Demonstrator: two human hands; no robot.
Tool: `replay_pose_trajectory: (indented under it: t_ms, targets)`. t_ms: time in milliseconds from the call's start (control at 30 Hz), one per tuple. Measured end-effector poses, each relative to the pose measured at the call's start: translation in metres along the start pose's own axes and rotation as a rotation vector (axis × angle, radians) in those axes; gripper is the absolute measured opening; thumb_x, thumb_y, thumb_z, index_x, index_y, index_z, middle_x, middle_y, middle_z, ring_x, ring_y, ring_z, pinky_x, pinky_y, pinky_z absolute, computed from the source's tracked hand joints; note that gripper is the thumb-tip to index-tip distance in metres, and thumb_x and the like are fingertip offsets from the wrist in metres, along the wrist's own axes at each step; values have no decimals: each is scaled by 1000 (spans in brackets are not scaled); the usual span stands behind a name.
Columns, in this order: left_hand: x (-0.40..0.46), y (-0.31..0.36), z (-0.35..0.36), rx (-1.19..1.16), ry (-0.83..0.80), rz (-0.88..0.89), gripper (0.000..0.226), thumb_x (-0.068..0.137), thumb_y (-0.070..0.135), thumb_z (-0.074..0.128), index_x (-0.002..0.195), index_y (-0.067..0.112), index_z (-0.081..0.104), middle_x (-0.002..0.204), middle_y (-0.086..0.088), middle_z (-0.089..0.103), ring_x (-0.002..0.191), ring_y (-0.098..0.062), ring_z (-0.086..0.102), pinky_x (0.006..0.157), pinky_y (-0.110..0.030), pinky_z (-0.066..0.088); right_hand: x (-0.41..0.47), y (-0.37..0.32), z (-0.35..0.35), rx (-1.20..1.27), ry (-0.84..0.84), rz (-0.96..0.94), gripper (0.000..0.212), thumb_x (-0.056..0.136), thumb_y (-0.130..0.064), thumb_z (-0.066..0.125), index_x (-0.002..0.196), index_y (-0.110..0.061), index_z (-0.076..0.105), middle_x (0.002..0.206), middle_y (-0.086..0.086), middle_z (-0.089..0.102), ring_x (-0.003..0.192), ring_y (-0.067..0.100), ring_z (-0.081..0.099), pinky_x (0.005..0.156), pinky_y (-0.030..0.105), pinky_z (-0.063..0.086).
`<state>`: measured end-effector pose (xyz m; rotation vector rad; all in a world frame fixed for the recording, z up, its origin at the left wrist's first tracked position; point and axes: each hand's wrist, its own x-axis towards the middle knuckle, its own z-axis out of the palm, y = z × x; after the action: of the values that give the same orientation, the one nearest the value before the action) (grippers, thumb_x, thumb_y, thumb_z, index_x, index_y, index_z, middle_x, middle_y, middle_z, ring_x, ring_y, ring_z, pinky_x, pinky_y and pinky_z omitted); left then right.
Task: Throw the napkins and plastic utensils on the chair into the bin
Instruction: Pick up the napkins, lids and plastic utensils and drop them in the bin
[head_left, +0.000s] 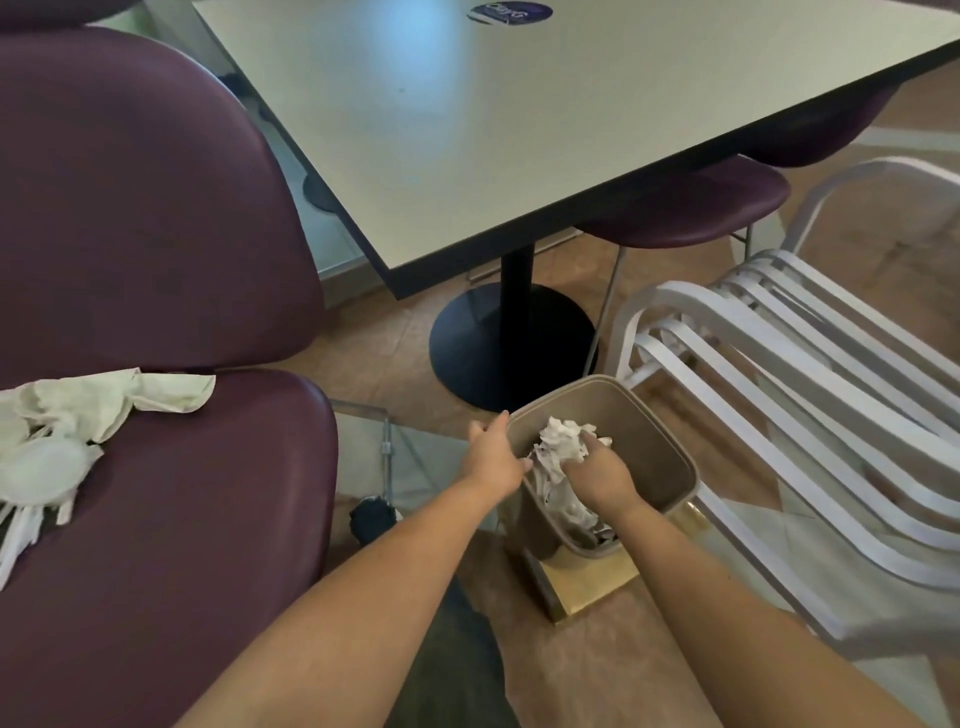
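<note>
On the far left, a flattened napkin (111, 402) and a cluster of plastic utensils (39, 478) are seen lying on the seat of the maroon chair (208, 519), well apart from both hands; these could be overlooked, or the thin utensils could slide off the seat edge to the floor if they are swept up carelessly. Further right, the left hand (493, 452) is rested against the rim of the bin (670, 447), fingers relaxed and holding nothing. Inside the bin, a crumpled napkin wad (558, 444) is gripped by the right hand (597, 473). The bin could be tipped if the wad is pressed down hard, since it appears already fairly full.
</note>
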<state>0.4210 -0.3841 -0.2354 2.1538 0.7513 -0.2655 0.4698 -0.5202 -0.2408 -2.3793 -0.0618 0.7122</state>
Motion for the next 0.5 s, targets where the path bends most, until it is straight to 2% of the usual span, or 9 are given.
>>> replay_pose_trajectory:
  t_ms: [133,200,267,367,500]
  targets:
    - [0,-1,-9,-38,0,-9,60,91,26,64,146,20,42,145,-8,42,125,-28,52,107,-39,41,-13,-20,-6,19,32,-75,47,94,-21,51,141,-20,49,137,6,57,125,27,52,107,33,38]
    - [-6,-2,-18,-70,47,9,50,92,26,62,140,20,49,142,-7,47,123,-26,53,106,-38,42,-23,-37,-7,47,51,-146,41,96,-19,52,137,-17,54,133,4,60,123,24,54,98,25,39]
    - [-12,-5,-32,-101,114,42,44,95,22,60,138,20,52,140,-7,46,125,-26,51,105,-33,39,-34,-58,-7,79,62,-217,37,96,-16,52,133,-15,56,129,5,62,120,22,56,91,22,38]
    - [-22,-14,-62,-132,222,85,38,97,18,55,135,23,54,136,-4,49,121,-20,53,93,-22,38,-49,-90,0,97,62,-307,37,95,-17,53,132,-18,57,131,3,61,118,21,57,95,27,44]
    - [-39,-39,-117,-160,307,93,35,97,21,55,131,25,57,133,0,55,112,-17,58,89,-25,45,-70,-136,20,26,29,-447,36,96,-19,54,132,-18,58,132,0,61,113,15,57,88,21,39]
